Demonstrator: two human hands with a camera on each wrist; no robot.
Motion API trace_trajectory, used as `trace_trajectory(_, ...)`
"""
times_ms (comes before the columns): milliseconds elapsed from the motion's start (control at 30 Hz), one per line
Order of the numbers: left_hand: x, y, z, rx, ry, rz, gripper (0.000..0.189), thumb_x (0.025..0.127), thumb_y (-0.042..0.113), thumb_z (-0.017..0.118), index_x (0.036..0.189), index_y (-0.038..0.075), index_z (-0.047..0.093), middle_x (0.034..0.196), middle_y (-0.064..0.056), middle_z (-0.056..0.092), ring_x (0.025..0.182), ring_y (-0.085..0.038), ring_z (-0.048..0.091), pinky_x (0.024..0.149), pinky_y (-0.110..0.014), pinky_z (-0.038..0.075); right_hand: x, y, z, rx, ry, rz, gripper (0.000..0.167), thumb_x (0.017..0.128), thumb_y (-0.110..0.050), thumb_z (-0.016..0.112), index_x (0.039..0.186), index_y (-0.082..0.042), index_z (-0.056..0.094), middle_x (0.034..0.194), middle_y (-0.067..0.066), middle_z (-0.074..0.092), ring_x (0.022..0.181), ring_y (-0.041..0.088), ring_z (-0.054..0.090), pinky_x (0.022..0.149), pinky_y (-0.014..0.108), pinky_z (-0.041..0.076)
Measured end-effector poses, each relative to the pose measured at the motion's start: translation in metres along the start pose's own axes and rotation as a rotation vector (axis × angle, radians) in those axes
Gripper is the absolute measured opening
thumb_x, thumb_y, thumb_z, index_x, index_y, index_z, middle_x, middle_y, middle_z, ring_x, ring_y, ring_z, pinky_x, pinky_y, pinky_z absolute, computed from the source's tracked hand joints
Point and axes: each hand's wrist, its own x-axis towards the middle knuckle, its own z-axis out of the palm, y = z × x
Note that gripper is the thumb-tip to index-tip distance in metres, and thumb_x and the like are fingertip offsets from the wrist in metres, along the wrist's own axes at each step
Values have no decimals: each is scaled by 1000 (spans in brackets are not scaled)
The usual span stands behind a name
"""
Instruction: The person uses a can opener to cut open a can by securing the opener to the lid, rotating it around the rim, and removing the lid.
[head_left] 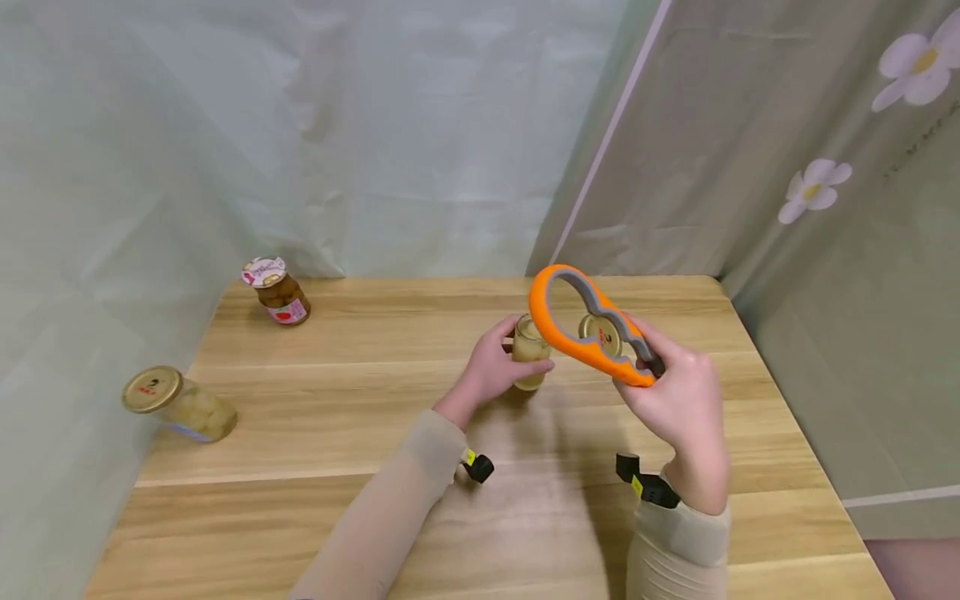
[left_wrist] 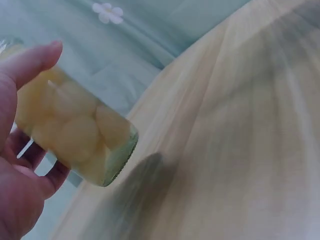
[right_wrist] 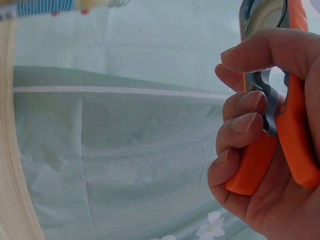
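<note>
My left hand (head_left: pixel 498 362) grips a glass jar (head_left: pixel 529 367) of pale round fruit, its thumb on the near side. That jar's mouth has no lid on it. In the left wrist view the jar (left_wrist: pixel 75 125) is tilted, with its base seemingly just off the table and a shadow beside it. My right hand (head_left: pixel 678 396) grips an orange and grey jar opener (head_left: pixel 546 321) by its handles, its loops pointing toward the left hand. A gold lid (head_left: pixel 602 335) shows within the opener's smaller loop. Curled fingers (right_wrist: pixel 242 125) wrap the opener's handles (right_wrist: pixel 252 167) in the right wrist view.
A gold-lidded jar of pale fruit (head_left: pixel 198 410) stands at the table's left edge. Behind it, near the back left corner, is a smaller jar (head_left: pixel 287 302) with a pink and white lid. Curtains (head_left: pixel 450 150) hang behind the wooden table (head_left: pixel 375 321) and at its sides.
</note>
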Motion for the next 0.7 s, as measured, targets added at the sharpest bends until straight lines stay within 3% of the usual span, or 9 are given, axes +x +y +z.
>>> trace_trajectory(133, 21, 0, 1, -13, 50, -4, 67, 82, 26, 97, 142, 23, 66, 134, 3, 62, 116, -23, 60, 101, -44, 54, 1, 2, -1, -13, 24, 1, 51, 77, -8, 78, 127, -18, 79, 65, -8, 54, 54, 10, 47, 50, 26, 35)
trace_trajectory(333, 45, 0, 6, 11, 56, -12, 71, 84, 23, 95, 147, 19, 63, 141, 0, 57, 122, -21, 57, 103, -40, 53, 1, 2, 0, 6, 56, 66, 57, 78, -6, 76, 133, -22, 78, 64, -7, 54, 52, 11, 45, 48, 27, 33)
trace_trajectory(500, 60, -4, 11, -5, 82, 4, 68, 85, 18, 94, 146, 17, 64, 137, -2, 57, 122, -19, 57, 104, -38, 52, 2, 1, 2, 27, 70, 94, 61, 77, -4, 76, 135, -25, 77, 66, -6, 56, 53, 12, 47, 49, 26, 35)
trace_trajectory(700, 71, 2, 17, 11, 84, 47, 60, 86, 13, 91, 141, 16, 68, 137, -6, 57, 124, -21, 55, 105, -38, 52, 2, -1, 2, 22, 61, 102, 63, 78, -4, 76, 136, -27, 76, 64, -8, 53, 53, 12, 46, 49, 27, 34)
